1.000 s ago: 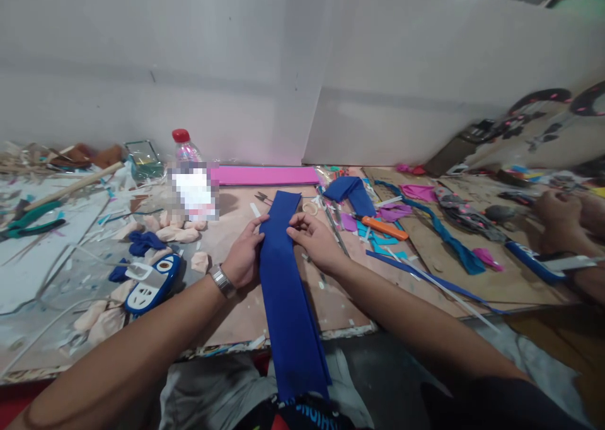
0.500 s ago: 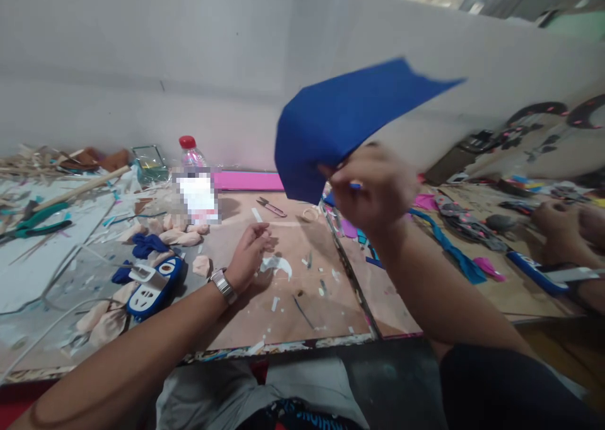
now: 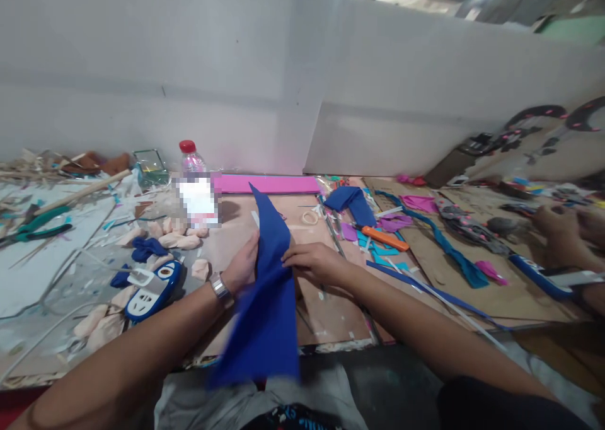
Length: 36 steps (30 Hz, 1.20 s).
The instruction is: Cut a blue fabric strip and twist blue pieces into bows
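Observation:
A sheet of blue fabric or foam (image 3: 271, 291), long and curved, stands out over the front of the table, its pointed end up and its wide lower end over my lap. My right hand (image 3: 314, 263) pinches its right edge between thumb and fingers. At its left edge is my left hand (image 3: 244, 261), with a metal watch on the wrist; the fingers go behind the sheet and are partly hidden. Behind the sheet, the small scissors are almost wholly covered. A tape ring (image 3: 310, 217) lies just beyond my right hand.
On the left are a blue-white power strip (image 3: 154, 291), beige fabric bundles (image 3: 179, 238) and green-handled pliers (image 3: 42, 225). A red-capped bottle (image 3: 191, 159) stands at the back. Right of me lie an orange cutter (image 3: 385, 238) and folded blue material (image 3: 352, 204). Another person's hands (image 3: 562, 228) are far right.
My right hand has come down from high above the table with the blue sheet. The sheet now hangs between both hands, and my left hand has moved against its edge.

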Each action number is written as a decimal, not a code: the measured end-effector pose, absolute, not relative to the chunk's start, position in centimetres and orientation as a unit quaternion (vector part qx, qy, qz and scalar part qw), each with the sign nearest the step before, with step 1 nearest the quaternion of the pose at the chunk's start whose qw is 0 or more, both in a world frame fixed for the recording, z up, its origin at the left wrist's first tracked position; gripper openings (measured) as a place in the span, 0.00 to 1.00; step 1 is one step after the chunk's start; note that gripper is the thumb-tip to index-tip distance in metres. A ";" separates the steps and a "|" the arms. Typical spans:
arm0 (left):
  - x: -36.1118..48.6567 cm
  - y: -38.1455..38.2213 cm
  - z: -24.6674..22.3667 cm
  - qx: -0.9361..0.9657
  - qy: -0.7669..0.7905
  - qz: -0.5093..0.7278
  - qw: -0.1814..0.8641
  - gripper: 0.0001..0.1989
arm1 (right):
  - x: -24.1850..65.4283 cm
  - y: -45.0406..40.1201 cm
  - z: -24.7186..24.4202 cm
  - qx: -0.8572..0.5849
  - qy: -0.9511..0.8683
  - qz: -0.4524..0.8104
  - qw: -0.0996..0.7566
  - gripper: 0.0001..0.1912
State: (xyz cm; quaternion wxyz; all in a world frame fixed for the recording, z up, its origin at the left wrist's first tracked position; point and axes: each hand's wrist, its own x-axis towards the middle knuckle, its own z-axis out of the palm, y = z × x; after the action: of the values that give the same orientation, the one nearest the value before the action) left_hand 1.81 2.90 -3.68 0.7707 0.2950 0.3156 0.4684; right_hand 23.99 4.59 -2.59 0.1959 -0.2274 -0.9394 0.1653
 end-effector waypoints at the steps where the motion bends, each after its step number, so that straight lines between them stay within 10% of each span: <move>1: 1.8 2.6 -3.4 0.288 0.319 0.446 0.785 0.21 | 23.9 4.6 -2.6 -0.224 -0.942 0.165 0.190 0.13; 10: 1.2 2.3 -2.4 0.187 0.362 0.465 0.786 0.29 | 22.5 7.4 -2.0 -0.334 -0.888 0.156 0.274 0.17; 24: 0.9 2.9 -2.8 0.194 0.333 0.482 0.787 0.27 | 16.8 18.3 -2.6 -0.580 -0.785 0.176 0.130 0.11; 36: 1.0 2.6 -2.9 0.266 0.357 0.495 0.747 0.34 | 19.7 10.9 -2.3 -0.566 -0.584 0.472 0.340 0.23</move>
State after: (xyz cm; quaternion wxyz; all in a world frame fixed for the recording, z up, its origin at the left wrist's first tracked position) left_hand 0.97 2.60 -2.87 0.7467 0.2661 0.3566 0.4945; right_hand 19.67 10.95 -2.26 0.3403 -0.5662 -0.5835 0.4724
